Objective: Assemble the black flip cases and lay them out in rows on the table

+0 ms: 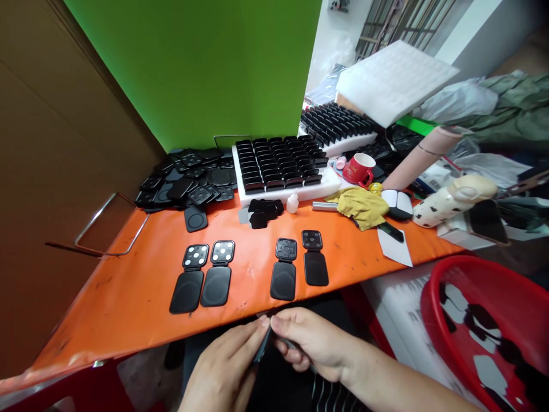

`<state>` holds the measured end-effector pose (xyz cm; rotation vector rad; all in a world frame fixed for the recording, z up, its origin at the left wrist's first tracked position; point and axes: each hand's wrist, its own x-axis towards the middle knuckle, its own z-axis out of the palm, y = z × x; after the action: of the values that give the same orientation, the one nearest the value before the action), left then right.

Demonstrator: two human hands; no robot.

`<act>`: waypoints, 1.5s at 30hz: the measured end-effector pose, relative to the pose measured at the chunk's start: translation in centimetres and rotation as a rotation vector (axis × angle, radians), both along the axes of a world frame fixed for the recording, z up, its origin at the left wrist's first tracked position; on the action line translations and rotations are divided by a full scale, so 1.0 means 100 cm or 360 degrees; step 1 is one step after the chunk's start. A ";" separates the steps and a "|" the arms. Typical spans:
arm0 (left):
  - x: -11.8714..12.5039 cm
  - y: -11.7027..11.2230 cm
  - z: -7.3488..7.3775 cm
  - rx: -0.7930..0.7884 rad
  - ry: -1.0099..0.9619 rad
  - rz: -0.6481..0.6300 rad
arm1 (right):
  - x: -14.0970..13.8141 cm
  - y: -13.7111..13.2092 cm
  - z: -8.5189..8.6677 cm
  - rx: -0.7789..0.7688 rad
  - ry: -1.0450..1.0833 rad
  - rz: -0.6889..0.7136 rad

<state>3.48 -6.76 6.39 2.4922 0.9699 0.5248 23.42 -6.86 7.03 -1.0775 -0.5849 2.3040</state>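
Just off the near edge of the orange-covered desk [141, 303], the left hand [225, 363] and right hand [313, 343] together grasp a thin, dark, flat piece [262, 346]. Towards the desk's far edge, a white foam tray [330, 186] holds rows of upright black flat pieces [281, 166]; a second white foam tray [360, 142], similarly filled, stands behind it to the right. Beside the desk's near right corner, a red plastic basin [472, 272] contains black and pale flat scraps [489, 373]

I see a bare left hand [225, 360], bare right hand [306, 340] and forearm [381, 369], and, bottom centre, black clothing [278, 386] with pale wavy lines [330, 396].
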 end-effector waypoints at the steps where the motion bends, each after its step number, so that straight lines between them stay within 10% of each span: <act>1: 0.000 0.000 0.000 0.0035 -0.0012 -0.0007 | -0.002 0.000 -0.001 -0.0004 -0.0025 -0.0036; 5: 0.005 0.000 -0.008 -0.0105 -0.0192 0.0124 | -0.012 -0.003 -0.006 -0.0043 -0.0014 -0.0276; 10: 0.020 0.004 -0.011 -0.1033 -0.0631 0.0960 | -0.015 -0.004 -0.008 -0.0136 0.0229 -0.0234; 13: 0.025 0.007 -0.007 -0.1166 -0.0767 0.1163 | -0.013 -0.002 -0.004 -0.0195 0.0245 -0.0137; 22: 0.019 0.003 -0.002 -0.0446 -0.0676 0.0514 | -0.008 0.005 -0.002 -0.0388 0.0361 -0.0136; 32: 0.021 0.011 -0.001 -0.0334 -0.0651 0.0148 | -0.008 0.002 0.006 -0.0720 0.0469 -0.0423; 38: 0.025 0.035 0.005 -0.0494 -0.0547 0.0380 | -0.005 0.008 0.000 -0.0550 0.0497 -0.0549; 41: 0.029 0.074 0.000 -0.0475 -0.0419 0.0809 | -0.001 0.011 -0.001 -0.0302 0.0397 -0.0595; 45: 0.033 0.127 -0.022 -0.0341 -0.0272 0.0895 | -0.001 0.009 -0.002 -0.0174 0.0276 -0.0567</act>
<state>6.76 5.92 4.21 1.9352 1.5680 0.7419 23.36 -5.92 6.79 -0.9321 -0.1825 2.1037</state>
